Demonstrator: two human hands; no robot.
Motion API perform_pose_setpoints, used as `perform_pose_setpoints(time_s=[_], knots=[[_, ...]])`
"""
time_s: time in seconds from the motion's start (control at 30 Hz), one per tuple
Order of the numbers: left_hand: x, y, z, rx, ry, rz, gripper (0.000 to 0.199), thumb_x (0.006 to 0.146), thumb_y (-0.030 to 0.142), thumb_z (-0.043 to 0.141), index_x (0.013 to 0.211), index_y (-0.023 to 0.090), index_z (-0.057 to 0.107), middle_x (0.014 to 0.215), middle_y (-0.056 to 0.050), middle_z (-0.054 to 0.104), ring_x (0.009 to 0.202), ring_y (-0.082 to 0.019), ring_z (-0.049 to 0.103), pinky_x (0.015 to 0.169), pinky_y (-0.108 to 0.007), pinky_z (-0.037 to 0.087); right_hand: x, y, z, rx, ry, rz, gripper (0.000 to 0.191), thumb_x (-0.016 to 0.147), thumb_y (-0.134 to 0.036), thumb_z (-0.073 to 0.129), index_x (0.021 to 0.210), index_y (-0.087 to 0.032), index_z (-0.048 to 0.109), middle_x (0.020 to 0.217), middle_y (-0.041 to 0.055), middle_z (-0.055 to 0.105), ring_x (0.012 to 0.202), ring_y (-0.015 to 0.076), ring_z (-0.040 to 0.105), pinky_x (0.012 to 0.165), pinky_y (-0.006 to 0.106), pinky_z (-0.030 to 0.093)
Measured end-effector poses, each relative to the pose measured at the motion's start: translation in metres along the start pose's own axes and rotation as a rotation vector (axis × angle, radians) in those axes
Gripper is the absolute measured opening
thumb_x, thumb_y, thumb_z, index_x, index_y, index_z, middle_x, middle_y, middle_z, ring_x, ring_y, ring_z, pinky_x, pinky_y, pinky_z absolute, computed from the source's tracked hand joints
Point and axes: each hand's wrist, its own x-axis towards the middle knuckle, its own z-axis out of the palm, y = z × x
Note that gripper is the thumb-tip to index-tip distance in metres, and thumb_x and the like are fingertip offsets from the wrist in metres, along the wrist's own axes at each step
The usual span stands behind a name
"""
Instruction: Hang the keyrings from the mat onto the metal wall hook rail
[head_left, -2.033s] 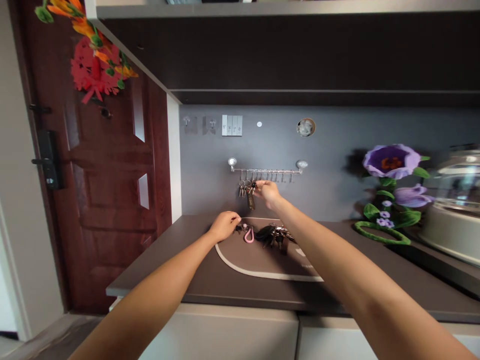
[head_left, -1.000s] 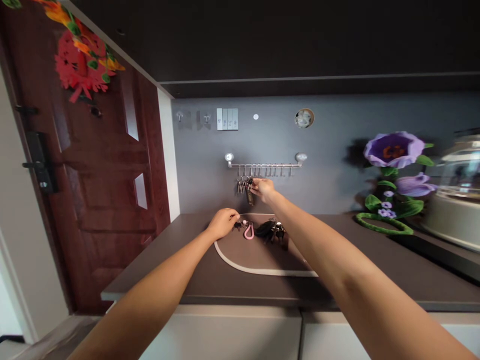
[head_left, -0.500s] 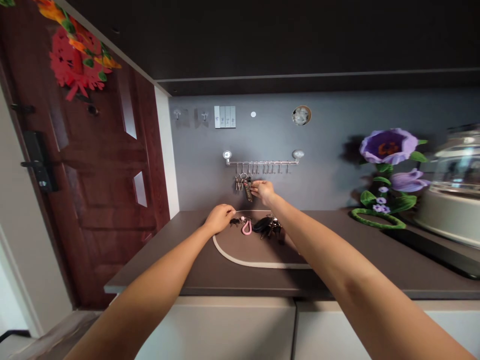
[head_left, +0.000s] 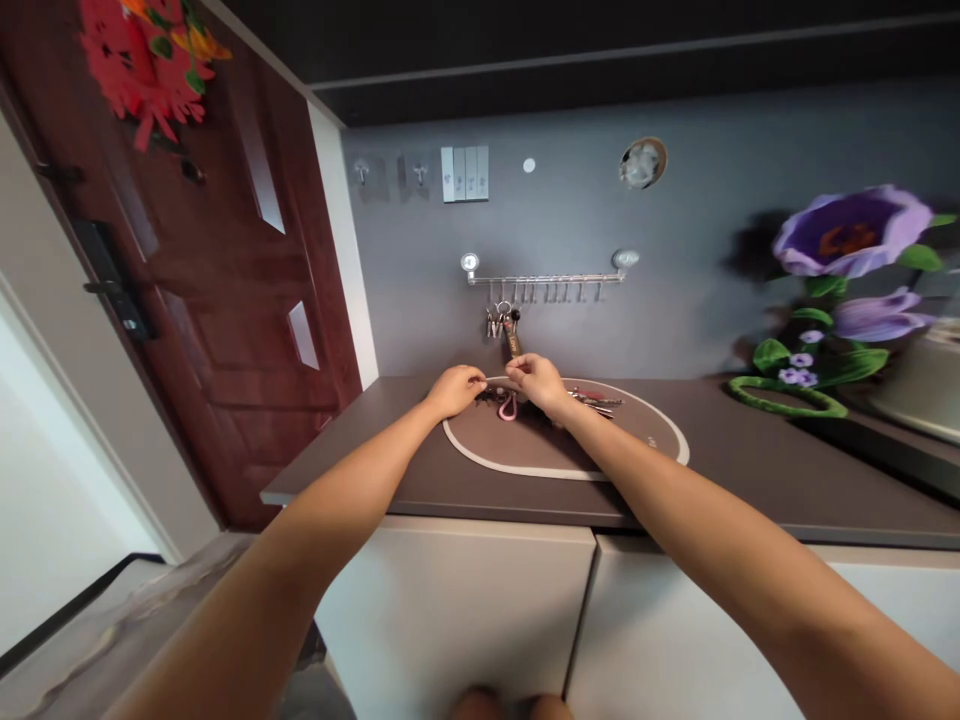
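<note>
My left hand [head_left: 456,391] is at the left rim of the oval mat [head_left: 491,465], fingers curled closed beside small dark items; whatever is in its fingertips is too small to make out. A pink loop strap [head_left: 508,407] lies just right of it. My right hand [head_left: 541,383] hovers over the mat's back part, fingers bent with a small gap between thumb and fingertips. It partly hides the loose keys [head_left: 596,402] on the mat. Above it, a bunch of keys [head_left: 495,323] with a dark lettered tag [head_left: 513,338] hangs from the hook rail [head_left: 547,279].
A dark shelf [head_left: 600,60] overhangs the counter [head_left: 750,470]. Purple crocheted flowers [head_left: 847,240] and a pale round-based appliance [head_left: 926,375] stand at right. Several small hooks on the rail hang bare. A red-brown door [head_left: 240,330] is at left.
My right hand has moved down from the hanging keys to just over the mat; those keys stay on the rail. My left hand remains near the mat's left rim. The view has tilted down.
</note>
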Motion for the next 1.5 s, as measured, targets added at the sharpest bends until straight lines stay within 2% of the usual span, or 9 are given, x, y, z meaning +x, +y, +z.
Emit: perform_pose_setpoints(time_s=[0.2, 0.43, 0.73, 1.1, 1.27, 1.5], knots=[[-0.001, -0.002, 0.005, 0.032, -0.074, -0.037, 0.027, 0.076, 0.03, 0.052, 0.096, 0.016, 0.064, 0.088, -0.006, 0.063, 0.078, -0.015, 0.056, 0.074, -0.026, 0.043, -0.008, 0.002, -0.001, -0.394, -0.094, -0.164, 0.013, 0.075, -0.02, 0.052, 0.084, -0.017, 0.061, 0.081, 0.0038, 0.065, 0.073, 0.0121, 0.058, 0.07, 0.022, 0.041], [-0.001, -0.005, 0.008, 0.032, -0.147, -0.04, 0.033, 0.074, 0.035, 0.054, 0.1, 0.016, 0.064, 0.09, -0.007, 0.061, 0.081, -0.016, 0.055, 0.076, -0.026, 0.043, -0.01, -0.001, 0.003, -0.614, -0.185, -0.112, 0.018, 0.077, -0.024, 0.051, 0.089, -0.019, 0.063, 0.088, 0.0058, 0.066, 0.078, 0.0156, 0.059, 0.066, 0.023, 0.039], [-0.001, -0.006, 0.007, 0.041, -0.19, -0.048, 0.029, 0.074, 0.028, 0.054, 0.099, 0.017, 0.065, 0.091, -0.006, 0.061, 0.086, -0.017, 0.054, 0.079, -0.027, 0.041, -0.006, -0.006, 0.005, -0.665, -0.233, -0.14, 0.017, 0.076, -0.024, 0.052, 0.086, -0.019, 0.066, 0.086, 0.0079, 0.067, 0.078, 0.0176, 0.059, 0.064, 0.023, 0.038], [0.002, -0.016, 0.005, 0.062, -0.238, 0.075, 0.028, 0.08, 0.02, 0.045, 0.1, 0.018, 0.064, 0.092, -0.006, 0.062, 0.09, -0.017, 0.054, 0.083, -0.027, 0.04, -0.003, -0.004, 0.006, -0.675, -0.262, -0.17, 0.017, 0.076, -0.024, 0.053, 0.084, -0.018, 0.066, 0.085, 0.0085, 0.067, 0.078, 0.0181, 0.059, 0.063, 0.023, 0.037], [0.003, -0.012, 0.004, 0.108, -0.199, 0.055, 0.029, 0.081, 0.016, 0.04, 0.097, 0.017, 0.064, 0.097, -0.006, 0.063, 0.094, -0.017, 0.054, 0.085, -0.027, 0.04, -0.005, -0.007, 0.005, -0.652, -0.264, -0.151, 0.015, 0.075, -0.025, 0.055, 0.082, -0.019, 0.066, 0.083, 0.0084, 0.067, 0.077, 0.0184, 0.059, 0.064, 0.024, 0.037], [0.003, -0.008, 0.003, 0.051, -0.116, -0.005, 0.028, 0.082, 0.016, 0.038, 0.096, 0.015, 0.063, 0.099, -0.006, 0.064, 0.093, -0.017, 0.056, 0.085, -0.027, 0.041, -0.005, -0.007, 0.007, -0.622, -0.261, -0.17, 0.014, 0.074, -0.024, 0.055, 0.081, -0.018, 0.065, 0.081, 0.0087, 0.066, 0.074, 0.0182, 0.059, 0.064, 0.023, 0.037]])
